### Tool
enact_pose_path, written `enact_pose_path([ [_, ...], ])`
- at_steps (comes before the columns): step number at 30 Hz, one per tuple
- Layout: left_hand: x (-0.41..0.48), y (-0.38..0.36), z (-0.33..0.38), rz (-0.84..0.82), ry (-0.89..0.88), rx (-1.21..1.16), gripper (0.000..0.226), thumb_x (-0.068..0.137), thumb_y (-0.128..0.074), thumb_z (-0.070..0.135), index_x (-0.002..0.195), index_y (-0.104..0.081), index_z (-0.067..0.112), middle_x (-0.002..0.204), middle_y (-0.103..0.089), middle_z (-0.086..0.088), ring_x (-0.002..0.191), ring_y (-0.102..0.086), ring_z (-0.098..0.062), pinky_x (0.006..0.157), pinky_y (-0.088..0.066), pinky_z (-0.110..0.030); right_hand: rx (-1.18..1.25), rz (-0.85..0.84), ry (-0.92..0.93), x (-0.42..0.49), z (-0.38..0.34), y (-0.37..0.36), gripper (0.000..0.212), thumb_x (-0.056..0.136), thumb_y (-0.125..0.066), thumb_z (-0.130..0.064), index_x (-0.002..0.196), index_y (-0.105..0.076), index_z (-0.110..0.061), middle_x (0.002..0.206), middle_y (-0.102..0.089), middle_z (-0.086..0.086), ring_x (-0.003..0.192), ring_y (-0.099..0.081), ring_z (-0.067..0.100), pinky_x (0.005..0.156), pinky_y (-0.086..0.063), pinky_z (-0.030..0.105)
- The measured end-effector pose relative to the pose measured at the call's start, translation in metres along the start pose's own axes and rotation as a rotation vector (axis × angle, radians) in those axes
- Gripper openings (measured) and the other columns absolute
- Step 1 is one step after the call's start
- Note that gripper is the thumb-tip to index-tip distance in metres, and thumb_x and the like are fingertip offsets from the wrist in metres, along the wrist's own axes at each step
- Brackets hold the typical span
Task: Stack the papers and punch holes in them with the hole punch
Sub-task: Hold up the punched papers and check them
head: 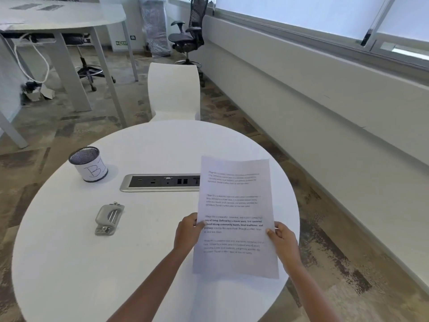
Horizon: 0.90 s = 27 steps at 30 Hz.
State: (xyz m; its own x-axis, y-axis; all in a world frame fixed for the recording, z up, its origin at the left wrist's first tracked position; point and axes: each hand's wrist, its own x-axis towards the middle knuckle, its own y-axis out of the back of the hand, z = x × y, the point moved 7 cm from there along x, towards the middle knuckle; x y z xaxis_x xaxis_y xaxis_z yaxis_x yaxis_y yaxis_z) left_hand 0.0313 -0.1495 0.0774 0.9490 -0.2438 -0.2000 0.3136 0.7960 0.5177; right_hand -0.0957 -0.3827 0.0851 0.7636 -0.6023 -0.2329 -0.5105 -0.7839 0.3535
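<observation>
The papers, white sheets with printed paragraphs, are held up above the right half of the round white table. My left hand pinches their left edge and my right hand pinches their right edge, thumbs on the printed face. I cannot tell how many sheets lie behind the top one. The grey metal hole punch rests on the table well to the left of my left hand, untouched.
A mesh pen cup with a label marked "B" stands at the table's back left. A power socket strip is set into the middle. A white chair stands behind the table, a wall runs along the right.
</observation>
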Motion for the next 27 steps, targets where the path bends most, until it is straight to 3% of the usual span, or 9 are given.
enact_pose_path([
  [5,0.010,-0.030,-0.010,-0.066,0.136,0.030,0.010,0.088,-0.056,0.012,0.091,-0.063,0.006,0.091,-0.066,-0.010,0.077,-0.054,-0.021,0.061,-0.036,-0.024,-0.063,-0.004,-0.083,0.021,0.014,0.007,0.018,0.089,-0.052,-0.009,0.106,-0.058,-0.006,0.094,-0.065,0.012,0.085,-0.063,0.030,0.072,-0.052,0.038],
  [12,0.017,-0.048,-0.024,-0.054,0.237,0.035,0.027,0.084,-0.060,0.008,0.110,-0.057,0.003,0.108,-0.067,-0.017,0.099,-0.062,-0.029,0.078,-0.047,-0.029,-0.219,-0.007,-0.138,0.035,0.038,0.005,0.021,0.089,-0.051,-0.009,0.108,-0.058,-0.005,0.100,-0.066,0.015,0.089,-0.062,0.030,0.074,-0.051,0.037],
  [17,0.018,-0.048,-0.025,-0.040,0.251,0.086,0.032,0.084,-0.059,0.005,0.116,-0.054,0.003,0.113,-0.065,-0.018,0.104,-0.060,-0.031,0.081,-0.045,-0.029,-0.271,-0.011,-0.147,0.038,0.049,0.006,0.024,0.088,-0.052,-0.009,0.112,-0.053,-0.005,0.098,-0.064,0.013,0.087,-0.062,0.029,0.074,-0.051,0.039],
  [23,0.016,-0.048,-0.026,-0.019,0.220,0.231,0.033,0.085,-0.056,0.007,0.117,-0.050,0.007,0.112,-0.063,-0.013,0.102,-0.060,-0.029,0.081,-0.047,-0.031,-0.376,-0.010,-0.101,0.039,0.055,0.004,0.046,0.084,-0.059,-0.011,0.127,-0.041,-0.010,0.114,-0.054,0.017,0.094,-0.055,0.027,0.076,-0.047,0.036],
  [27,0.011,-0.050,-0.023,-0.007,0.204,0.348,0.034,0.087,-0.050,0.009,0.121,-0.046,0.010,0.120,-0.051,-0.010,0.106,-0.056,-0.027,0.082,-0.045,-0.030,-0.488,0.005,-0.030,0.037,0.055,0.003,0.046,0.082,-0.061,-0.009,0.125,-0.045,-0.009,0.115,-0.050,0.019,0.100,-0.054,0.027,0.079,-0.046,0.035],
])
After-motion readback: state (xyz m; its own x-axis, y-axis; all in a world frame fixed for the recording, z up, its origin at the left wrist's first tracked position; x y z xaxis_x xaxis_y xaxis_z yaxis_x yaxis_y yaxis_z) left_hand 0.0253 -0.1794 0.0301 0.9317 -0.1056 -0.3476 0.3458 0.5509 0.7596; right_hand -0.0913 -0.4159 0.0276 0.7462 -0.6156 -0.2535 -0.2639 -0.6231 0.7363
